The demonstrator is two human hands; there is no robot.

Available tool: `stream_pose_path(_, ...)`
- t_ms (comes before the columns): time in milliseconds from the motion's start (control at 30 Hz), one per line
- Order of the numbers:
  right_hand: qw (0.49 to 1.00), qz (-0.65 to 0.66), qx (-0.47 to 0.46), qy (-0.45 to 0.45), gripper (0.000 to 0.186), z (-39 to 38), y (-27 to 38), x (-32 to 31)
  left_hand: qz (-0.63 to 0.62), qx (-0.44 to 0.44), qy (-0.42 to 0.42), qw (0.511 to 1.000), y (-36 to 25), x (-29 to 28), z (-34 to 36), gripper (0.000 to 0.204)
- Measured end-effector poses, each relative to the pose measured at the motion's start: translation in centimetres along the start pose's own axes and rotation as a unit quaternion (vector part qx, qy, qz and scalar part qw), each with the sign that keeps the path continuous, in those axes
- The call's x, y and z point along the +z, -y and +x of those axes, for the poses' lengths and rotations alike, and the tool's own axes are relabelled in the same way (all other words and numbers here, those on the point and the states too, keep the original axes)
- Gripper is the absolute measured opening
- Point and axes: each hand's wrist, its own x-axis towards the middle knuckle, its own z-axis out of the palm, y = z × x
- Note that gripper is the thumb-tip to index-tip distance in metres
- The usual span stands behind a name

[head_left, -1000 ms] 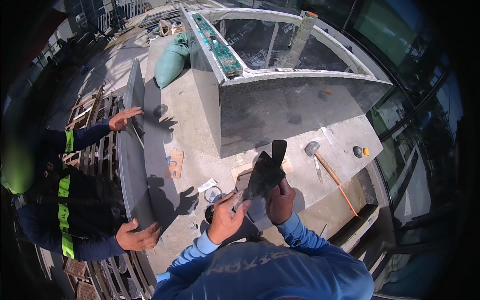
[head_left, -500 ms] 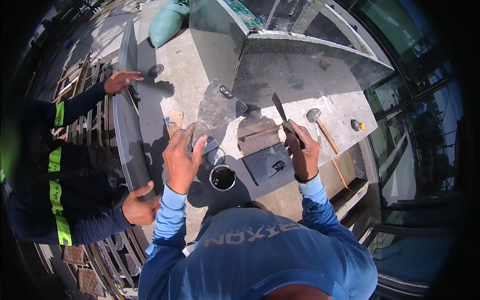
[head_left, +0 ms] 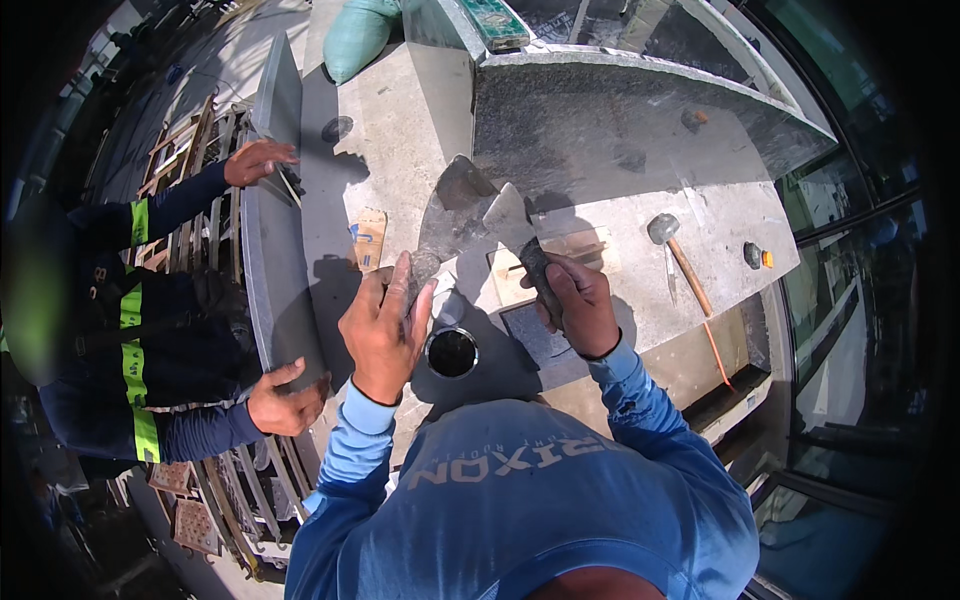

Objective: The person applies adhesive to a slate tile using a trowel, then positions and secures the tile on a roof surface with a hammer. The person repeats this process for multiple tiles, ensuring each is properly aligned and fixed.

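In my right hand (head_left: 580,300) is a small trowel (head_left: 507,212), its dark handle gripped in my fist and its flat grey blade pointing up and left. My left hand (head_left: 385,325) is closed around a rough, rounded grey lump (head_left: 425,265), held between thumb and fingers; what it is made of I cannot tell. Just below and right of that hand stands a round can (head_left: 452,353) with a dark inside. Part of a dark square tile (head_left: 532,332) shows beneath my right hand. Beyond the trowel, a grey stone piece (head_left: 440,225) lies on the pale surface.
A hammer (head_left: 685,265) and a small black-and-orange object (head_left: 757,256) lie at the right. A large stone slab (head_left: 630,130) stands behind. At the left, a co-worker's hands (head_left: 288,400) are by an upright panel (head_left: 270,250). A green sack (head_left: 358,40) sits at the back.
My right hand has moved left and tilted the trowel, so its blade now shows its flat face nearer my left hand. My left hand still grips the lump. The whole view has shifted slightly.
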Motion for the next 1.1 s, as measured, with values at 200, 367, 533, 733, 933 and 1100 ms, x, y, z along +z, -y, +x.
stream_pose_path(200, 1.000, 0.013, 0.010, -0.022, 0.032, 1.1, -0.4, 2.4, 0.055, 0.043, 0.039, 0.997, 1.8, 0.1, -2.4, 0.053)
stream_pose_path(367, 0.987, -0.089, -0.095, -0.093, 0.043, 2.4, -0.3, 3.6, 0.016, 0.029, 0.085, 0.996, 4.3, 0.0, -4.9, 0.050)
stream_pose_path(533, 0.752, -0.530, -0.373, -0.121, 0.045, 7.1, 1.6, 1.6, -0.068, -0.060, 0.114, 0.989, 6.5, 0.1, -8.0, 0.043)
stream_pose_path(733, 0.621, -0.672, -0.389, -0.107, 0.053, 11.8, 4.4, -2.1, -0.088, -0.076, 0.109, 0.987, 9.3, -0.1, -9.8, 0.043)
stream_pose_path(933, 0.562, -0.732, -0.383, -0.045, 0.060, 14.2, 7.9, -2.5, -0.088, -0.087, 0.082, 0.989, 10.5, -0.1, -10.4, 0.039)
stream_pose_path(1100, 0.546, -0.735, -0.401, -0.023, 0.059, 15.7, 7.8, -4.2, -0.102, -0.119, 0.081, 0.984, 9.6, 0.7, -10.8, 0.039)
